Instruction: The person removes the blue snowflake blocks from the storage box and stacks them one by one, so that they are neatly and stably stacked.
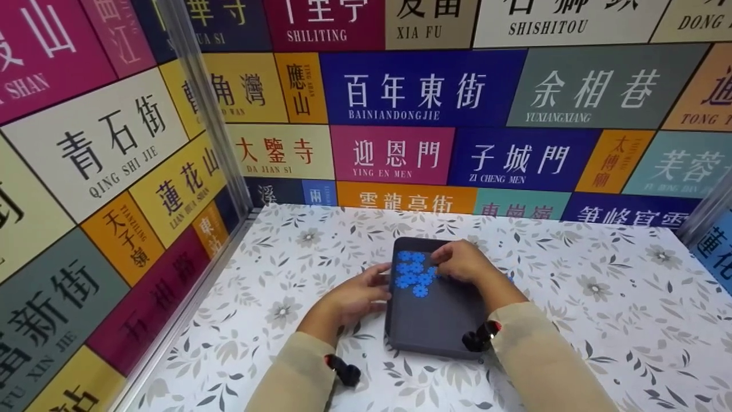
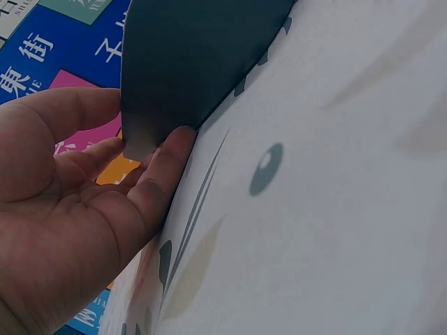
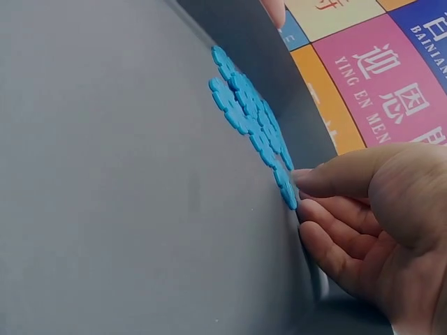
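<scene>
A dark grey tray [image 1: 434, 326] lies on the table, and flat blue flower-shaped discs [image 1: 412, 269] are grouped in its far left part. My right hand [image 1: 466, 263] reaches over the tray's far right side. Its thumb and fingers [image 3: 314, 183] pinch a blue flower-shaped disc [image 3: 286, 192] at the edge of the group, where the discs look laid together. My left hand [image 1: 357, 294] is beside the tray's left wall; its fingers [image 2: 174, 146], fairly straight, touch the tray's outer side [image 2: 188, 63]. Whether the discs are joined cannot be told.
The tray stands on a white table [image 1: 606, 320] with a grey leaf and flower print. Something small and blue [image 1: 510, 277] shows just right of my right wrist. Panels with coloured street-name signs [image 1: 423, 88] rise behind and left of the table. Each wrist wears a small black device [image 1: 346, 372].
</scene>
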### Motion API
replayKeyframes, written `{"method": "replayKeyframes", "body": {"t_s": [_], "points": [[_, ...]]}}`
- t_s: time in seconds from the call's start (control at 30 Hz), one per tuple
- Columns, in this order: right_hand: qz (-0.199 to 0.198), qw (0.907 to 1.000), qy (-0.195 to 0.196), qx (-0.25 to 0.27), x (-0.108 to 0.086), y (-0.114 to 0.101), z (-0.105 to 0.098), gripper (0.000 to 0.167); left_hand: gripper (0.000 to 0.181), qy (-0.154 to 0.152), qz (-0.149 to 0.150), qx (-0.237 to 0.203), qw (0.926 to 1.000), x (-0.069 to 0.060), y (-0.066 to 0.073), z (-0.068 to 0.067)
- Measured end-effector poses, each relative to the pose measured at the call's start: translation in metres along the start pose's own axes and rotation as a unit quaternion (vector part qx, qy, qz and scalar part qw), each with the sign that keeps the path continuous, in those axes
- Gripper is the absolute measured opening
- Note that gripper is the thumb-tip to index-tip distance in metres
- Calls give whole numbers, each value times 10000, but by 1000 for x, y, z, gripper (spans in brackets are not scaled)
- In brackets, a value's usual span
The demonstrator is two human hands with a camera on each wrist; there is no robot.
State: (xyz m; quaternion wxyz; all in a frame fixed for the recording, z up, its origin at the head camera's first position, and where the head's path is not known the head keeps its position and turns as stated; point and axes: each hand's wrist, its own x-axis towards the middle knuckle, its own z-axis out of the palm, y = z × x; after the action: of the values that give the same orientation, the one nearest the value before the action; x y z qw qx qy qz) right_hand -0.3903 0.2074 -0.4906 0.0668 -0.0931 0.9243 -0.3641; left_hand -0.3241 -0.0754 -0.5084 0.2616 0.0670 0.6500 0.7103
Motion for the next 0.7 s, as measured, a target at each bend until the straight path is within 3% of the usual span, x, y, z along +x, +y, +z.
{"method": "replayKeyframes", "body": {"t_s": [0.5,0.7], "points": [[-47,9999,-92,16,2,1,6,33,81,9,-40,110,9999,0,1,-1],[-149,9999,65,21,1,1,8,36,81,11,-55,107,9999,-1,1,-1]]}}
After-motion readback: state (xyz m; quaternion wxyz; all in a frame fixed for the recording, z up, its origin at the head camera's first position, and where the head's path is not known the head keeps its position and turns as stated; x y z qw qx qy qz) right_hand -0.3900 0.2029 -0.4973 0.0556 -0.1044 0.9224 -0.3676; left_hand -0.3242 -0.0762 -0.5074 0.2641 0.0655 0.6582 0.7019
